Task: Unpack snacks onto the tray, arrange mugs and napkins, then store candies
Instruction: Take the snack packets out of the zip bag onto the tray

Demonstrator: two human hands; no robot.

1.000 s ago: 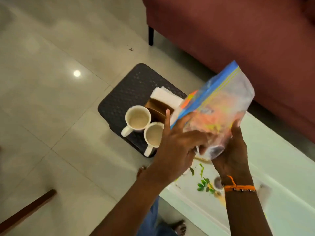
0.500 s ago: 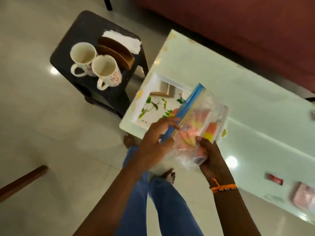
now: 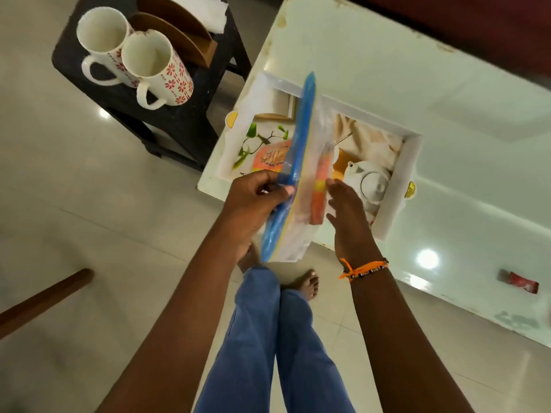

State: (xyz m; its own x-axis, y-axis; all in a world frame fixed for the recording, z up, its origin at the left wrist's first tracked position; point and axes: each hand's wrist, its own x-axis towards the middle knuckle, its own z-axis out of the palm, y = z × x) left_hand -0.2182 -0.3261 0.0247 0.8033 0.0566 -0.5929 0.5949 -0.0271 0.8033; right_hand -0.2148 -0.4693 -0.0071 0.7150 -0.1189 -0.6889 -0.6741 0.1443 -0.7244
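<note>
A clear zip bag [image 3: 298, 186] with a blue seal strip hangs over the near corner of the white printed tray [image 3: 413, 156]. My left hand [image 3: 256, 198] pinches the bag's blue strip. My right hand [image 3: 346, 210] touches the bag's right side, where an orange snack packet [image 3: 320, 186] shows inside. An orange packet [image 3: 272, 155] lies on the tray, partly hidden by the bag. Two white mugs [image 3: 155, 67] with red flowers stand on a black stool [image 3: 179, 120] at upper left. White napkins [image 3: 205, 11] sit in a brown holder [image 3: 182, 34] behind the mugs.
The tray rests on a pale glossy table [image 3: 387, 61]. A small red packet [image 3: 520, 281] lies on the table at right. A dark red sofa [image 3: 477, 22] runs along the top. A wooden leg [image 3: 44, 296] crosses the tiled floor at left. My legs and bare feet are below.
The view has swung down from the stool to the table and tray. The bag has come down from in front of the sofa to just above the tray, turned edge-on.
</note>
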